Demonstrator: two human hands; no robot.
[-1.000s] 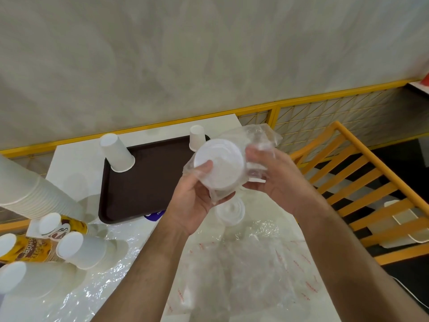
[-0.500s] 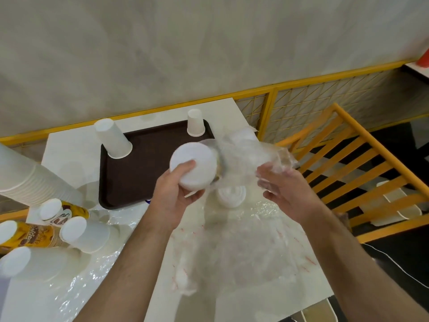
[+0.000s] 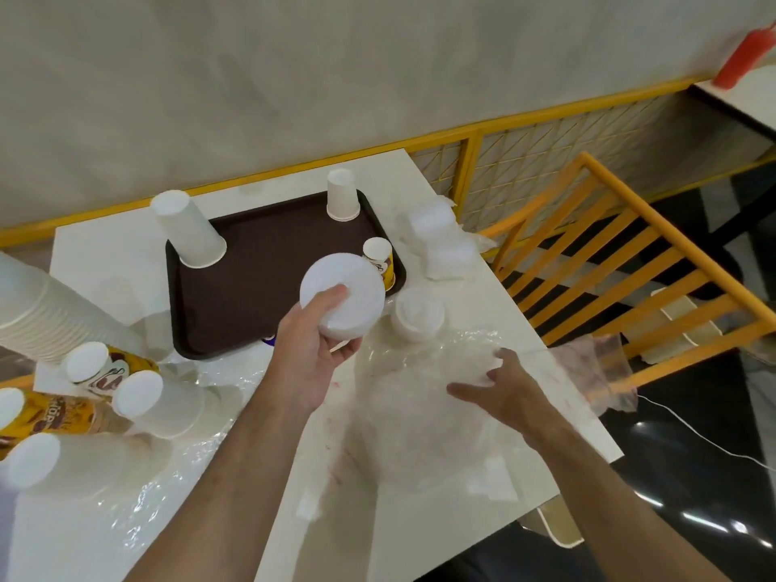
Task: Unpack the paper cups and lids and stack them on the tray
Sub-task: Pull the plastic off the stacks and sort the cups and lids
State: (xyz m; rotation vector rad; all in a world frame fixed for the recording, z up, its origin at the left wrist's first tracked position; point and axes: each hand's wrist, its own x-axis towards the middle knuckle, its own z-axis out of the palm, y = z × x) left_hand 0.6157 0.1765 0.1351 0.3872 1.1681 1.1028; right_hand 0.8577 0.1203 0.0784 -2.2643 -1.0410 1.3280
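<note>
1. Holding a stack of round white plastic lids (image 3: 342,298), the left hand (image 3: 308,363) curls its fingers under the stack and lays its thumb on top, so the lids stay together and none slide off.
2. That stack hangs just above the near right part of the dark brown plastic tray (image 3: 252,296), which looks like the spot where it will be set down.
3. On the tray stand a tall white paper cup turned upside down (image 3: 189,228), a small white paper cup turned upside down (image 3: 342,195) and a yellow printed paper cup (image 3: 380,262), each on its wide rim so it does not tip.
4. The right hand (image 3: 510,394) is spread open over the crumpled clear plastic wrapper (image 3: 420,413) on the white table (image 3: 483,296). It may be touching the wrapper, but the see-through plastic makes that hard to tell.
5. Another white lid pile (image 3: 415,315) sits on the table just beside the tray, not on it yet.
6. More white and yellow cups in clear wrap (image 3: 84,396) lie on their sides at the left, so much is left to unpack.
</note>
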